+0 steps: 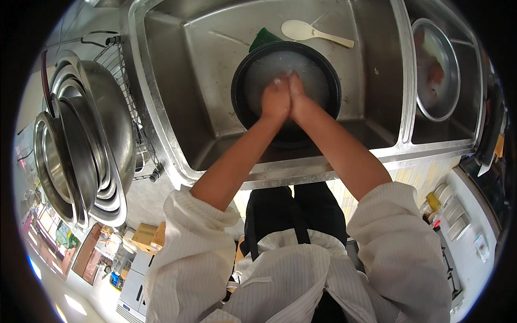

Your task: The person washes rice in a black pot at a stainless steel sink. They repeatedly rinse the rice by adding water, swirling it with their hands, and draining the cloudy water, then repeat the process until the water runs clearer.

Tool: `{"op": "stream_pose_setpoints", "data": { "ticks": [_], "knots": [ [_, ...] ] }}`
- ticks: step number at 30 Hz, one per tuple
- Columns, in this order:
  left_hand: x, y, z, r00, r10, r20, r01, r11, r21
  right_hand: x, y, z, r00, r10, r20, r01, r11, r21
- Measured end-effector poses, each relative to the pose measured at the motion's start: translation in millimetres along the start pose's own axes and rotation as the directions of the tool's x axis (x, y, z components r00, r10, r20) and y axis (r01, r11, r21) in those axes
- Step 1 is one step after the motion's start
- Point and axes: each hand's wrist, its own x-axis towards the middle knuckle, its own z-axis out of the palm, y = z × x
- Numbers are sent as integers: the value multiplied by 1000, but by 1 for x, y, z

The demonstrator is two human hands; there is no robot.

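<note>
Both of my hands are together over a round black pot [336, 87] of cloudy water in the large basin of a stainless steel sink. My left hand [276, 99] is on the left, and my right hand [299, 93] presses against it. Their fingertips are blurred and partly in the water, so whether they hold anything cannot be seen. A white rice paddle [299, 30] lies on the basin floor beyond the pot. A green scouring pad [263, 39] sticks out from behind the pot's far rim.
In the smaller basin at right, a metal bowl [456, 80] holds liquid and reddish pieces. The steel divider [408, 72] separates the basins. Nested metal bowls [113, 105] stand on a wire rack [143, 155] at left. The sink's front edge [291, 173] runs below my forearms.
</note>
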Motion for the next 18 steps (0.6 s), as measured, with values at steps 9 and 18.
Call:
{"op": "stream_pose_setpoints", "data": {
  "ticks": [9,18],
  "knots": [
    [-9,26,3,932,-148,330,359,499,-789,15,14,9,807,-590,-30,525,739,-422],
    [-17,27,-12,955,-109,277,296,434,-851,-18,8,22,834,-508,214,551,764,-335]
  ]
}}
